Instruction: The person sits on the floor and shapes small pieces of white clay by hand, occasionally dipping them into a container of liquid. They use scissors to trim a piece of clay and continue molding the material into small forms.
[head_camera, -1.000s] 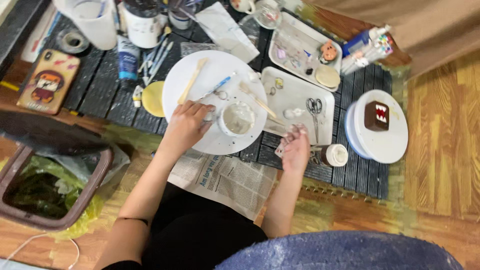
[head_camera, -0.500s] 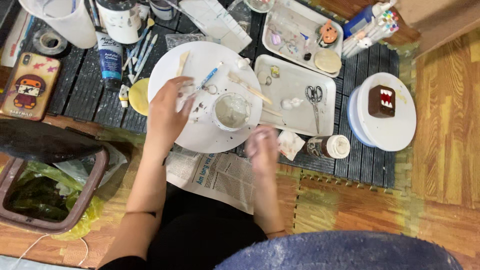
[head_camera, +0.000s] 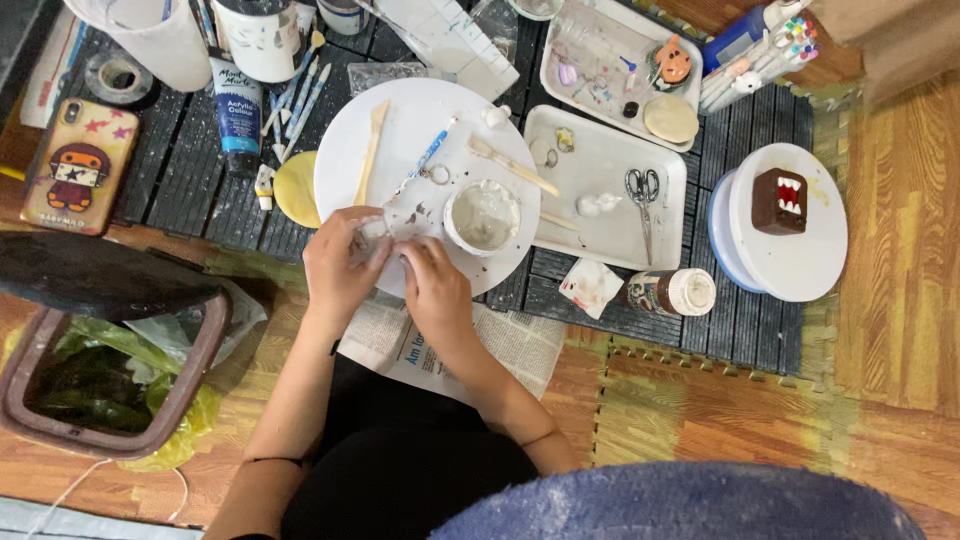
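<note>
Hands meet at the near edge of the round white plate (head_camera: 420, 110), over its lower left rim. Left hand (head_camera: 340, 265) and right hand (head_camera: 432, 290) sit close together, fingers (head_camera: 405, 250) curled inward and pinching a small pale, partly clear scrap (head_camera: 372, 232) between them; what the scrap is made of is too small to tell. On the plate just beside the hands stands a small white bowl (head_camera: 482, 216), with a wooden stick (head_camera: 370, 152) and a blue-handled tool (head_camera: 425, 160) lying farther up. Right of the plate a white tray (head_camera: 600, 165) carries scissors (head_camera: 641, 195). A small jar (head_camera: 672, 292) lies on its side near the tray's lower edge, and a brown toothed figure (head_camera: 778, 200) stands on a white turntable (head_camera: 800, 260) farther right. Newspaper (head_camera: 450, 345) lies under the forearms. A bin (head_camera: 95, 370) with a yellow liner sits well to the left, beside a phone (head_camera: 78, 168) in a cartoon case
</note>
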